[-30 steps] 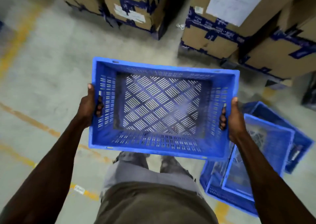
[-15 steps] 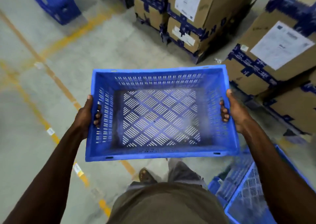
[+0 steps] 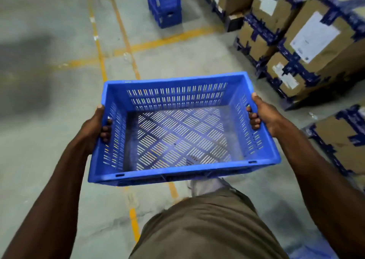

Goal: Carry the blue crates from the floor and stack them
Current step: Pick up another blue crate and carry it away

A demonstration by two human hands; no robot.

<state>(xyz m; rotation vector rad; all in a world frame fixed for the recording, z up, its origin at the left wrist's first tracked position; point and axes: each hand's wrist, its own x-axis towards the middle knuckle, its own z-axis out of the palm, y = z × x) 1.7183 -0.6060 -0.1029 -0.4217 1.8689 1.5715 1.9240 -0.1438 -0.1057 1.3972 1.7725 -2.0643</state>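
Up in the air, in front of the person's tummy, sits an empty blue plastic crate with slots in its walls and floor [image 3: 183,128]. It is off the ground, open side up and close to level. The left hand [image 3: 96,126] grips the left short wall, with fingers poking in through the handle hole and the thumb on the rim. The right hand [image 3: 262,114] grips the right short wall the same way. Holding both ends likely keeps the crate steady and leaves it ready to set down flat.

Far ahead on the grey floor with yellow painted lines [image 3: 59,140] stands a stack of blue plastic crates [image 3: 164,3]. That looks like the spot where this crate should go, so it is well apart from its goal. Brown cardboard boxes with dark blue tape and white paper labels [image 3: 308,41] line the right side. They crowd that edge, but the path along the yellow lines looks open.
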